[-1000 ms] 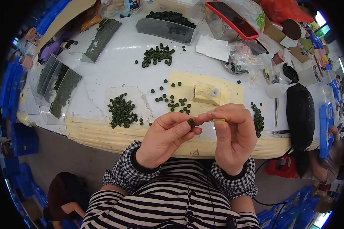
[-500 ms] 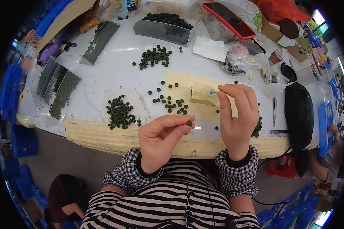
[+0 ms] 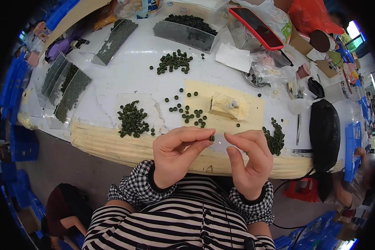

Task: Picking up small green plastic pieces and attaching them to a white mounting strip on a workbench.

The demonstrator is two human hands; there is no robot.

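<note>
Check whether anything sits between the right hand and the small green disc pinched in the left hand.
Nothing visible does. The left hand pinches the green disc at its fingertips, and the right hand is held open just beside it, with only an open gap between them above the table edge.

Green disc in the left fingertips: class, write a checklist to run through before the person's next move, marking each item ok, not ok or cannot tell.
1. Small green disc pinched by left hand: ok.
2. Right hand free, fingers spread, holding nothing: ok.
3. Hands apart, not touching: ok.
4. Small tan block on the yellow pad unobstructed: ok.
5. Loose discs near the table edge secure from rolling off: cannot tell.
6. Disc undamaged: cannot tell, too small.
</note>
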